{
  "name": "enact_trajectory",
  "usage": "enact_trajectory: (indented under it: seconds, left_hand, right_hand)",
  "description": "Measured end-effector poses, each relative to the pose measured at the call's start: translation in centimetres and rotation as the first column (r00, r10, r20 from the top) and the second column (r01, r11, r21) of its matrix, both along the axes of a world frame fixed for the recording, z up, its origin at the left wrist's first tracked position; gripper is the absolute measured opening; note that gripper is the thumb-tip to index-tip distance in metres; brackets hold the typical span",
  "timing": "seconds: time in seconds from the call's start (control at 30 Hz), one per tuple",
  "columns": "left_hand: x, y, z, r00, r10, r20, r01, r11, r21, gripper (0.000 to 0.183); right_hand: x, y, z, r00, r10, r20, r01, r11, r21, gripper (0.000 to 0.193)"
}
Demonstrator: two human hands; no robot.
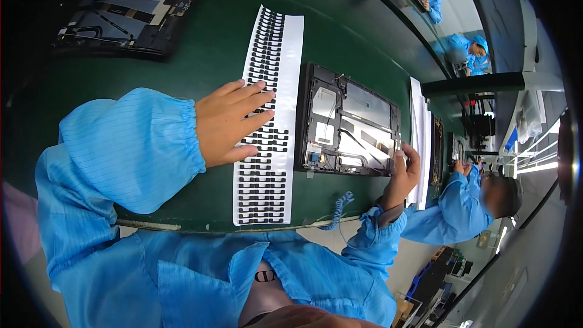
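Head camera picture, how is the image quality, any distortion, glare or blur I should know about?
Head view: strong fisheye bending, so the green table edge curves and the corners go black. Bright light washes out the upper right. The left hand on the white sheet of black pads is sharp, as are the opened tablet and right hand; a co-worker's face at right is blurred.

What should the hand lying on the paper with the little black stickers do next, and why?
Probably pinch up one black pad. The left hand lies flat with its fingers on the white sheet of black pads, holding none, while the right hand steadies the right edge of the opened tablet beside the sheet.
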State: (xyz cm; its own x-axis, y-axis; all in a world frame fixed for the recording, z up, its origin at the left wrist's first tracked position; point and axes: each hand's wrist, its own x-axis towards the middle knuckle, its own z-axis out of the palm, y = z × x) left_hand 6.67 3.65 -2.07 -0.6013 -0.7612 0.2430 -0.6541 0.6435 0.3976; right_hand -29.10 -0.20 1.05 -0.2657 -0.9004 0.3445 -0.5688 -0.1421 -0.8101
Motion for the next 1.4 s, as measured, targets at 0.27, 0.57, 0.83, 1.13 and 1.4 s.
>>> enact_trajectory:
  seconds: [0.27,0.57,0.83,1.13,1.4]
  left_hand:
    - [-0.8,1.1,0.2,0.986,-0.157,-0.049,0.153,0.986,-0.068,0.051]
    - [-0.4,0.9,0.8,0.985,-0.175,0.001,0.175,0.985,0.006,0.057]
    - [-0.5,1.1,1.5,0.982,-0.185,0.040,0.186,0.981,-0.046,0.054]
    - [-0.4,0.9,1.9,0.984,-0.178,-0.022,0.178,0.984,0.000,0.062]
    - [-8.0,0.0,2.8,0.882,-0.454,-0.127,0.363,0.826,-0.430,0.041]
  right_hand:
    - [15.8,3.7,1.9,0.582,0.414,-0.700,-0.587,0.809,-0.009,0.013]
    - [17.6,2.6,-0.3,0.605,0.454,-0.654,-0.613,0.790,-0.019,0.014]
    - [17.1,2.6,-0.9,0.670,0.455,-0.586,-0.596,0.801,-0.060,0.014]
    - [7.0,5.6,2.0,0.919,0.322,0.227,-0.337,0.941,0.032,0.004]
    - [5.1,4.9,1.2,0.900,0.413,0.137,-0.430,0.894,0.130,0.004]
